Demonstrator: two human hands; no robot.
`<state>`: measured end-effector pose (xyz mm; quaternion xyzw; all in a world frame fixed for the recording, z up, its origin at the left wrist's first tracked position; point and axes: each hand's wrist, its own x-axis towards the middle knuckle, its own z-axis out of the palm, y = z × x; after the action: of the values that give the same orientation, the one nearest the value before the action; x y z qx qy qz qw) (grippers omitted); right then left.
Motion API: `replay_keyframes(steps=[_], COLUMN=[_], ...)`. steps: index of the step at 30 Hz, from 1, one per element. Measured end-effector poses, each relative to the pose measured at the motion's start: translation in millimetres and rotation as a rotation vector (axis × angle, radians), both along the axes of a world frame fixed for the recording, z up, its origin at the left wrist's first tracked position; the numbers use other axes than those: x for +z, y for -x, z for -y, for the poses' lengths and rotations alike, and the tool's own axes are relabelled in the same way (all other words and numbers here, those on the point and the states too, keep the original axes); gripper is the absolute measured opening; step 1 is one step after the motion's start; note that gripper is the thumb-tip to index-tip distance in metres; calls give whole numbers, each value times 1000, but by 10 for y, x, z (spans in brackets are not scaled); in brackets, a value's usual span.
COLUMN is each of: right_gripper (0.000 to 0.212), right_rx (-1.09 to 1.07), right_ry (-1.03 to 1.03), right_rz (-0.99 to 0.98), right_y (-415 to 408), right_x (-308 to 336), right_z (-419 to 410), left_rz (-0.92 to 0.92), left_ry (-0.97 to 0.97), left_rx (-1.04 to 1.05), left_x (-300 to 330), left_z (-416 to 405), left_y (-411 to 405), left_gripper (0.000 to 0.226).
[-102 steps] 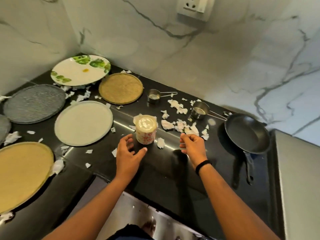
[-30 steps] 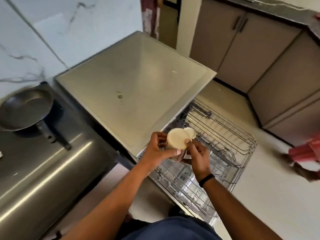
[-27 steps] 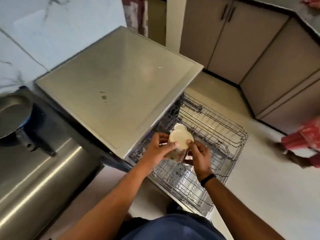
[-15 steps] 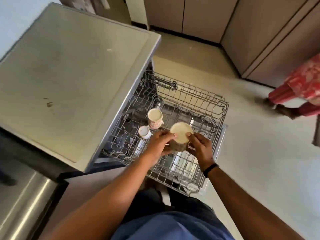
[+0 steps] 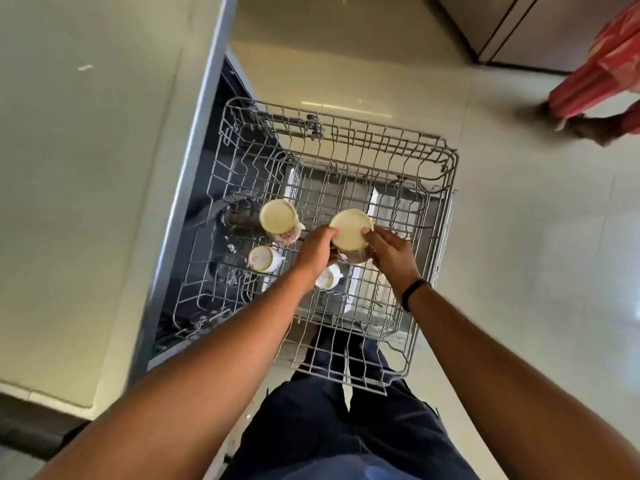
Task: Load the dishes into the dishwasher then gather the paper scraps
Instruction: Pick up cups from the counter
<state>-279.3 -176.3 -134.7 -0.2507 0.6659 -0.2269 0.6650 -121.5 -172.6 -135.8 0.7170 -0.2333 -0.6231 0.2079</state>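
- Both forearms reach down over the pulled-out dishwasher rack (image 5: 429, 216); the left hand (image 5: 313, 252) and right hand (image 5: 393, 256) clasp one inverted cup (image 5: 350, 230) between them, fingers wrapped on opposite sides, cream base facing up.
- That cup sits over the rack's middle, just above the wires.
- Left of it in the rack stands another inverted patterned cup (image 5: 278, 220); a smaller cup (image 5: 263, 258) lies nearer the wearer, and a third small one (image 5: 328, 277) peeks from under the left hand.
- A black band (image 5: 414, 292) circles the right wrist.
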Motion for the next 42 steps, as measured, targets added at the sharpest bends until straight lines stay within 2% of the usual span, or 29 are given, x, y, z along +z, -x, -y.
replay_keyframes(steps=[3, 4, 6, 7, 8, 10, 13, 17, 20, 22, 26, 32, 36, 39, 42], right_gripper=[29, 29, 61, 70, 63, 35, 15, 20, 29, 35, 19, 36, 19, 18, 18], right_rx=[2, 3, 16, 29, 42, 66, 58, -12, 32, 64, 106, 47, 57, 77, 102], right_ry=[-92, -113, -170, -178, -174, -169, -174, -222, -186, -165, -142, -91, -42, 12, 45], right_rz=[22, 25, -2, -8, -12, -35, -32, 3, 12, -5, -61, -104, -136, -117, -71], right_y=[-58, -72, -93, -102, -106, -122, -158, -191, -219, -242, -170, 72, 234, 328, 302], right_x=[-178, -222, -287, -323, -363, -415, -426, -446, -425, -376, -250, -8, 304, 577, 832], right_z=[120, 155, 201, 213, 211, 197, 208, 204, 219, 228, 231, 161, 55, -27, -104], left_rz=[78, 83, 87, 89, 92, 104, 110, 76, 59, 47, 62, 88, 105, 127, 124], left_ry=[5, -2, -16, -24, -36, -52, -54, -72, -83, -90, -54, -1, 47, 112, 144], left_rx=[-98, -111, -120, -118, -116, -118, -129, -104, -69, -40, -20, 62, 110, 221, 335], left_x=[-246, -310, -403, -445, -474, -511, -567, -613, -573, -512, -381, 0, 318, 584, 793], left_z=[114, 128, 128, 122, 110, 82, 49, 44, 64, 84, 118, 43, -135, -349, -602], left_y=[-35, -46, -54, -54, -47, -28, -7, -9, -32, -61, -123, -250, -372, -460, -540], left_gripper=[23, 22, 22, 24, 26, 33, 36, 38, 38, 39, 37, 32, 29, 10, 12])
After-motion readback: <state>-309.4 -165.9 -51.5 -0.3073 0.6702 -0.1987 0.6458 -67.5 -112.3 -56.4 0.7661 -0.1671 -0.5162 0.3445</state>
